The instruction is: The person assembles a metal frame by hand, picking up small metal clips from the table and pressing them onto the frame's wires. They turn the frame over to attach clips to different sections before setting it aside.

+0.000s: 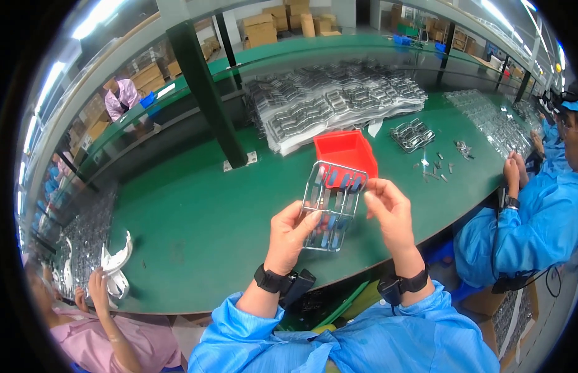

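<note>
Risk: the clear plastic blister tray [331, 202] is thin and held only at its edges, above the table; in my judgement a slack pinch on either side could let it tilt and spill the small parts seated in its slots.
Cause: the tray is off the green table [195, 230] with nothing under it, so any twist between the two grips would flex it.
Left hand [292, 233]: fingers curled, thumb and fingertips pinching the tray's lower left edge; not spread.
Right hand [388, 208]: fingers bent and drawn close, pinching the tray's right edge near its top corner.
Tray position: upright and slightly tilted, between the two hands, in front of the red bin [346, 151].
Tray contents: rows of narrow slots, some showing bluish pieces; what the pieces are I cannot tell.
Behind: stacks of similar clear trays [332, 102] lie further back on the table.
Loose parts: small metal pieces [435, 165] are scattered to the right of the bin.
Neighbours: a person in a blue coat [525, 217] sits at the right, another in pink [108, 336] at the lower left.
</note>
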Motion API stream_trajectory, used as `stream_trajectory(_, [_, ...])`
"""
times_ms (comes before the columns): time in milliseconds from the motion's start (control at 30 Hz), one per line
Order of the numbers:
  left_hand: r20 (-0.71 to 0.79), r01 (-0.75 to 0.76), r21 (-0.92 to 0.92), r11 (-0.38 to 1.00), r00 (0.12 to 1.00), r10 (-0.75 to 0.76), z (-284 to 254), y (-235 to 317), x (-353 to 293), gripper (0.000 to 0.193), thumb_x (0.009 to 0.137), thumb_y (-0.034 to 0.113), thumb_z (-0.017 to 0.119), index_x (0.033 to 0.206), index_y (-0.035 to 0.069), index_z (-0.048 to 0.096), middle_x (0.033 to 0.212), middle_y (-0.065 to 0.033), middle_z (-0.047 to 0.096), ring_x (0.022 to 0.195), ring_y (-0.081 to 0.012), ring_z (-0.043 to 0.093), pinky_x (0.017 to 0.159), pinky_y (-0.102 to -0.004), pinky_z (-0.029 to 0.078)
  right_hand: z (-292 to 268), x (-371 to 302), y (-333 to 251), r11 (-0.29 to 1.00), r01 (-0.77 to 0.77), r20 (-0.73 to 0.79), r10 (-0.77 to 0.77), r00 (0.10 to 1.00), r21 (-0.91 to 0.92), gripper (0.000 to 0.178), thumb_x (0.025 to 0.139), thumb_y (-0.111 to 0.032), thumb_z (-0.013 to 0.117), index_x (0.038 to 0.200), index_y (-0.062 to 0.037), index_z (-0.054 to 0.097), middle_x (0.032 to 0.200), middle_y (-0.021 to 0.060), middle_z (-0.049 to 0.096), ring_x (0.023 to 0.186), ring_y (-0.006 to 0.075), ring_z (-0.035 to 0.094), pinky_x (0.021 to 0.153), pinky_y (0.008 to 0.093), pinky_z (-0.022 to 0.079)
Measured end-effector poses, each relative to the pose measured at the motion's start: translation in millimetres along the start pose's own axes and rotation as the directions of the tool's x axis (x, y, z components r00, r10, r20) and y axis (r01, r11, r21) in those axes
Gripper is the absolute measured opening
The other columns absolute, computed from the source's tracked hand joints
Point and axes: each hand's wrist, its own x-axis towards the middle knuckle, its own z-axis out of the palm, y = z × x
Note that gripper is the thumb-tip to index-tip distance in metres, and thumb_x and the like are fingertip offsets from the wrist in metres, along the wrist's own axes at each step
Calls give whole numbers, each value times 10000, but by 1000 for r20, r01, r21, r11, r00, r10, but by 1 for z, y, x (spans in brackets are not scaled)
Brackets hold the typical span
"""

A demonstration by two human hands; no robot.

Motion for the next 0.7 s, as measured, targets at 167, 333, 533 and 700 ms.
stream_trajectory(167, [205, -555, 478, 681, 824, 528, -6, 7, 2, 230, 733, 17, 683, 944, 108, 692, 939, -44, 664, 964, -224, 583, 893, -386, 427, 3, -12, -54, 847, -373, 272, 284, 920, 378, 306, 917, -217, 536, 1081, 39, 569, 896, 110, 652, 711, 117, 623, 556, 231, 509])
stream_trajectory(333, [152, -540, 671, 508, 771, 618, -9, 3, 5, 409, 767, 61, 647, 1166, 150, 615, 1254, -97, 538, 1169, -276, 484, 1022, -431, 337, 1, -18, -46, 916, -313, 358, 213, 909, 251, 277, 885, -93, 560, 1126, 40, 530, 909, 114, 652, 747, 114, 622, 585, 220, 499])
stream_trajectory(533, [101, 121, -104, 987, 989, -111, -2, -5, 1, 392, 892, 189, 593, 1218, 8, 472, 1077, -114, 581, 827, -170, 607, 681, -282, 510, 28, -27, -21, 1000, -16, 133, 16, 991, 4, 416, 852, 54, 540, 1240, -6, 402, 920, 71, 632, 782, 76, 576, 670, 201, 464])
stream_trajectory(700, [47, 99, -83, 992, 994, -95, 0, 3, -1, 215, 870, 181, 629, 1001, 35, 543, 820, -20, 588, 693, -100, 569, 583, -234, 471, 28, -23, -13, 988, -124, 148, 110, 983, 87, 281, 862, -35, 588, 1118, 22, 488, 904, 58, 634, 768, 82, 582, 664, 217, 464])
